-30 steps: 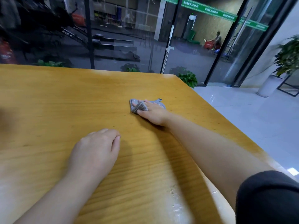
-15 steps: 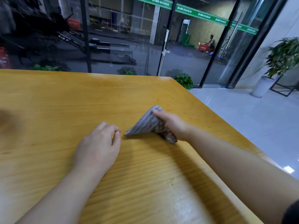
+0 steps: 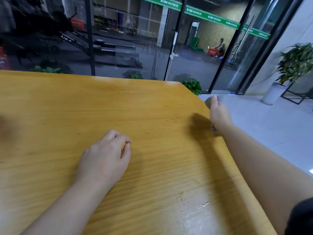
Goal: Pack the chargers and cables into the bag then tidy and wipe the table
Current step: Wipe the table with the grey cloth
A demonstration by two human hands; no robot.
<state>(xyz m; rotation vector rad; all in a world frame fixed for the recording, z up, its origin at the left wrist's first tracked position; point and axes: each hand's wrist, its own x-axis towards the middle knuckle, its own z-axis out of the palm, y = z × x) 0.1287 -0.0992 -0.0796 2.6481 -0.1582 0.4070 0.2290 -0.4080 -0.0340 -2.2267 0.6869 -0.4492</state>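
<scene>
Your right hand [image 3: 219, 114] at the right edge of the wooden table [image 3: 84, 102], fingers closed around a blurred grey cloth [image 3: 208, 101] held over that edge, your left hand [image 3: 105, 158] resting on the tabletop, fingers loosely curled, holding nothing, pale scuffed patch [image 3: 194, 207] near the front right corner

"MAXIMUM" repeated on green banner [image 3: 210, 16], "AIR" on black machine rail [image 3: 67, 39]

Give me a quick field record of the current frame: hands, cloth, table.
left hand: rests on table, fingers loosely curled, holds nothing
right hand: grips cloth at the table's right edge
grey striped cloth: bunched, blurred, mostly hidden by the hand
yellow wooden table: worn pale patch near front right
chargers, cables, bag: none visible
</scene>
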